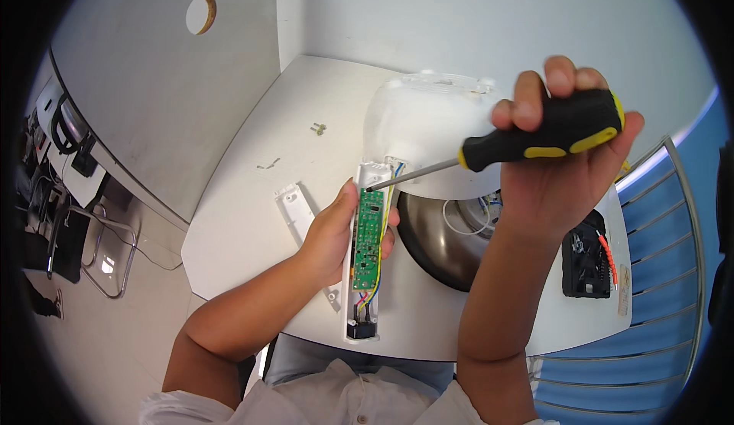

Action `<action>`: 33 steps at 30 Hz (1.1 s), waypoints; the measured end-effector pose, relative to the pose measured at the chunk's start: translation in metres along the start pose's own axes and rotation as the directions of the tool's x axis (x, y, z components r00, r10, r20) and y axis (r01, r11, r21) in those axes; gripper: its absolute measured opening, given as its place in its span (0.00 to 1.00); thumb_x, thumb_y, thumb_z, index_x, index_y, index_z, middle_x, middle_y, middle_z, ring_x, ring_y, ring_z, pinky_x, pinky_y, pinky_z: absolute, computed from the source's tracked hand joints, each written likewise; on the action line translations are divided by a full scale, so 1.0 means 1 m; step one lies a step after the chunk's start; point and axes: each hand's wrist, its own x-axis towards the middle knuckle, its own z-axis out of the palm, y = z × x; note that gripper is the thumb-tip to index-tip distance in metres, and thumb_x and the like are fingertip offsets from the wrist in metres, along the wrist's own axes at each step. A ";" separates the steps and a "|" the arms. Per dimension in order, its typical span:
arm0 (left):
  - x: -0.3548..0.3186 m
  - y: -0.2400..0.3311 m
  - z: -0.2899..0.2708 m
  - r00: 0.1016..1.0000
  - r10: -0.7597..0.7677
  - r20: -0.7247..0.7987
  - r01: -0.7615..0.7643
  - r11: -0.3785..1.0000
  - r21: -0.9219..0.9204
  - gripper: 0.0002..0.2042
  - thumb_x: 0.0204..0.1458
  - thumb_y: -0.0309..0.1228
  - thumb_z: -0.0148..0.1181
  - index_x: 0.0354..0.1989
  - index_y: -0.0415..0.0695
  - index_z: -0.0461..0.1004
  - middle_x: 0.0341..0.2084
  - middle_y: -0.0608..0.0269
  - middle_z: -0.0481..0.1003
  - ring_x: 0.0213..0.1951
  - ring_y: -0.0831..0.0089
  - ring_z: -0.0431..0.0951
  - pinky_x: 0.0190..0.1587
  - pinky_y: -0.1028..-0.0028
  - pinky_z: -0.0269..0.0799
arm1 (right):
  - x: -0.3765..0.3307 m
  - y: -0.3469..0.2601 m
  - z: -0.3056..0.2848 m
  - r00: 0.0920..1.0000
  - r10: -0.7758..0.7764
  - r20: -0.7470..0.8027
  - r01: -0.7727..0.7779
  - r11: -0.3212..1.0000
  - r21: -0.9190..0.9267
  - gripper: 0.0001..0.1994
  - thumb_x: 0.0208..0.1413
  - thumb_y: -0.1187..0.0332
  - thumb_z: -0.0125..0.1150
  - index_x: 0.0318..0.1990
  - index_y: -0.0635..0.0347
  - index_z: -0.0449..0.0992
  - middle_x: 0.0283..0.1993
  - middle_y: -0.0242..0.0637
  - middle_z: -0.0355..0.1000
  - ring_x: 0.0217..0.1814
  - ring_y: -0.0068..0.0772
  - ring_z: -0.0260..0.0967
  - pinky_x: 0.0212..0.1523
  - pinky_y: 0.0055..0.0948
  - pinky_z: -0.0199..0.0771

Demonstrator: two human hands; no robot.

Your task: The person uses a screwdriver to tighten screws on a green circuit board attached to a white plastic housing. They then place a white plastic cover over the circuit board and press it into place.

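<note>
Left hand (330,230) closed around a long, narrow white housing (372,171), thumb along its left wall, fingertips showing past its right wall; grip firm at about mid-length or a little beyond. Housing sits near the middle of the scene, over the near part of the white table (229,230), long axis running near to far, open side up. Inside it: a green circuit board (369,234) with small parts on its face. Yellow and blue wires (387,222) run along the right side of the board; a black block (362,329) fills the near end. Right hand (544,188) gripping the black and yellow handle of a screwdriver (554,130), palm toward the butt, fingers on the far side. Shaft slopes left, tip at the far end of the board; whether it is seated in a screw cannot be told. Left of the housing, partly behind the left forearm, a white strip (294,207) lies on the table. Farther off, two groups of small screws: a yellowish cluster (318,129) and a grey one (267,164) nearer and to its left. Far side: a white shell (428,119). Right of the housing: a dark-rimmed metal bowl (432,245). Right edge: a black tool case (585,268) with an orange flexible shaft (608,255).
</note>
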 end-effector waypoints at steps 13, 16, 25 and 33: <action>0.000 0.002 -0.006 0.989 -0.068 0.133 0.076 0.996 -0.056 0.33 0.52 0.62 0.30 0.38 0.39 0.66 0.20 0.57 0.71 0.23 0.71 0.71 0.28 0.78 0.67 | 0.000 0.010 0.022 0.944 -0.196 -0.265 0.178 0.980 -0.090 0.21 0.54 0.50 0.50 0.42 0.57 0.57 0.33 0.39 0.63 0.21 0.27 0.64 0.20 0.24 0.66; 0.001 -0.003 -0.005 0.986 -0.070 0.153 0.079 0.995 -0.057 0.33 0.52 0.62 0.30 0.38 0.39 0.66 0.19 0.57 0.70 0.24 0.71 0.71 0.28 0.78 0.67 | 0.000 0.010 0.018 0.932 -0.184 -0.311 0.140 0.977 -0.160 0.24 0.56 0.47 0.46 0.47 0.59 0.58 0.33 0.38 0.64 0.25 0.27 0.64 0.24 0.26 0.68; 0.002 -0.008 -0.002 0.993 -0.063 0.104 0.069 0.997 -0.047 0.34 0.52 0.62 0.30 0.38 0.39 0.67 0.19 0.57 0.71 0.22 0.73 0.73 0.22 0.80 0.68 | -0.001 0.012 0.006 0.991 -0.113 -0.075 0.123 0.980 0.154 0.26 0.60 0.46 0.30 0.54 0.55 0.58 0.32 0.40 0.66 0.24 0.30 0.64 0.23 0.26 0.66; 0.000 -0.003 -0.003 0.981 -0.055 0.185 0.075 0.992 -0.101 0.35 0.51 0.63 0.29 0.38 0.39 0.66 0.19 0.58 0.71 0.23 0.72 0.72 0.25 0.80 0.68 | -0.001 0.012 0.013 0.947 -0.200 -0.252 0.177 0.978 -0.113 0.25 0.53 0.44 0.47 0.45 0.56 0.59 0.32 0.40 0.66 0.25 0.28 0.65 0.22 0.24 0.66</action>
